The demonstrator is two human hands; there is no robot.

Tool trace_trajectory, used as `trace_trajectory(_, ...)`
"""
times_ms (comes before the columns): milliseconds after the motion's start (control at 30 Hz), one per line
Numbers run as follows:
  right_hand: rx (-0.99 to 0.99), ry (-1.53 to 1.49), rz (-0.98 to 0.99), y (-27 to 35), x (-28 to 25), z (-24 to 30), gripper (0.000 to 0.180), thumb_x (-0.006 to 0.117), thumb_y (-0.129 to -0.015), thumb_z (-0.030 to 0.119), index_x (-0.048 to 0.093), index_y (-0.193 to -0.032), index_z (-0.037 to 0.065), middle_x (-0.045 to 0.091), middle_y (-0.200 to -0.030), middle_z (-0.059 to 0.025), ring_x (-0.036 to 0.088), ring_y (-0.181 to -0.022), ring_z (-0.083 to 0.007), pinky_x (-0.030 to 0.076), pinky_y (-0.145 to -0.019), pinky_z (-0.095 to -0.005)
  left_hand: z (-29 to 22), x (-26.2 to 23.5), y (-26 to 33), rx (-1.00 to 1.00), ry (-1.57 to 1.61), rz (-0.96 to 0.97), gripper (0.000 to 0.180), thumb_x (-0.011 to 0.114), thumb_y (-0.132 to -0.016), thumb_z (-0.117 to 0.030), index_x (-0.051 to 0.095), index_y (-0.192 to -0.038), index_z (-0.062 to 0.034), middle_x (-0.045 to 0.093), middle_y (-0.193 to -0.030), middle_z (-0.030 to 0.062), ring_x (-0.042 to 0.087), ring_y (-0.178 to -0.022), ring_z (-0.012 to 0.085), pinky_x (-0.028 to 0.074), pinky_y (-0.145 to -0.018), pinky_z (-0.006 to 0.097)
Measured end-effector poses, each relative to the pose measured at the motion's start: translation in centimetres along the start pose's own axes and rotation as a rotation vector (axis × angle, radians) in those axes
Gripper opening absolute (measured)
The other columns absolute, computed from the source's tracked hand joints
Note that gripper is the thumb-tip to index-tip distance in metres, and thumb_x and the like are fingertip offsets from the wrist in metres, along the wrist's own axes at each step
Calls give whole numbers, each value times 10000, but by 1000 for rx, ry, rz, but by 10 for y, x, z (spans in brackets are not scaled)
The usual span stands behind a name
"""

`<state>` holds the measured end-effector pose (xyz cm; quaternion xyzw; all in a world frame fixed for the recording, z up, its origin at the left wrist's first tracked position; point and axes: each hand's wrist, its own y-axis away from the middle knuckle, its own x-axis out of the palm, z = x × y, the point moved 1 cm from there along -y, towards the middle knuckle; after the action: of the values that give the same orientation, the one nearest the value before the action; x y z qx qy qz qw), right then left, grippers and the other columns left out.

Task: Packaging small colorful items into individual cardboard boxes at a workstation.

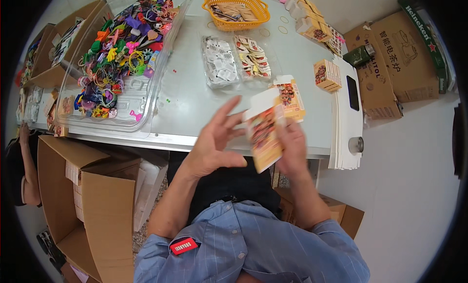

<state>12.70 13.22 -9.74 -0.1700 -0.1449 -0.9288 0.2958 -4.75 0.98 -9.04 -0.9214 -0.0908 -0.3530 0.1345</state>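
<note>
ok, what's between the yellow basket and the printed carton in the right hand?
In the head view, beyond the carton: a pile of white packets and, to its right, printed cut-outs.

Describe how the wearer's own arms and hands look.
The left hand and right hand wear no gloves, and no watch shows at either wrist. The forearms are bare up to the blue sleeves, which end near the elbows; the shirt has thin pale lines.

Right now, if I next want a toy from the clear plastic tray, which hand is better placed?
Probably your left hand: it is open, holds nothing and is nearer the clear plastic tray. Your right hand grips the printed carton.
</note>
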Motion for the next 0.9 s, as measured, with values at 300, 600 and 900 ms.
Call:
trace_trajectory(300,-166,643,481,35,57,-25,363,582,-1029,211,569,-1287,-44,663,-1181,-116,630,-1071,-155,483,-951,-305,-7,-30,25,-275,-295,-82,847,903,-617,-46,514,-1365,26,693,-1190,145,674,-1085,219,538,-941,329)
trace_trajectory(600,116,582,449,60,49,-78,308,502,-1061,195,631,-1241,-18,702,-1067,-78,638,-954,-108,508,-853,-268,25,-31,127,170,-595,-693,680,775,-795,103,431,-1373,4,699,-1124,168,696,-984,209,567,-861,321)
trace_trajectory(900,53,358,512,61,42,-147,447,615,-987,3,488,-1411,-54,645,-1255,-173,628,-1154,-203,508,-983,-319,45,-68,179,68,-564,-739,530,737,-860,83,476,-1316,7,702,-1110,155,692,-957,185,569,-851,296)
